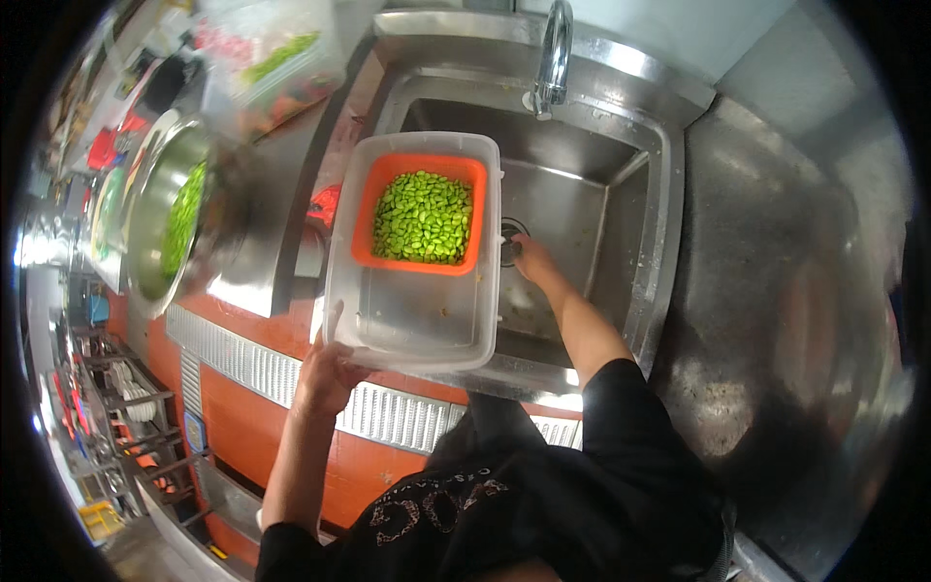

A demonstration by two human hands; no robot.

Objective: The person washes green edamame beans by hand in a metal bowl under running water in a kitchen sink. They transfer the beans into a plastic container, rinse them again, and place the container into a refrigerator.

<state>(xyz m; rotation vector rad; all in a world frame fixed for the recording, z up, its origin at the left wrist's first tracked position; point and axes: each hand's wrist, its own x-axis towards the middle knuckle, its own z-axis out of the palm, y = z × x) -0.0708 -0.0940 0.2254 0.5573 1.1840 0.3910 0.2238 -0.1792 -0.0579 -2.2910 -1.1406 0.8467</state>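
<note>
My left hand [331, 375] grips the near left corner of a translucent plastic tub [414, 313], held over the left side of a stainless steel sink [560, 196]. Inside the tub, towards its far end, an orange plastic basket [418, 269] holds shelled green beans [425, 218]. My right hand [529, 256] reaches down beside the tub's right wall, near the sink drain [513, 231]. Its fingertips are partly hidden, and whether they grasp anything does not show.
A chrome faucet [554, 65] arches over the sink's back. To the left, a steel bowl [164, 218] holds chopped greens, with a clear plastic container [291, 80] of food behind it. A metal counter [756, 291] lies right. Floor grating [393, 417] runs below.
</note>
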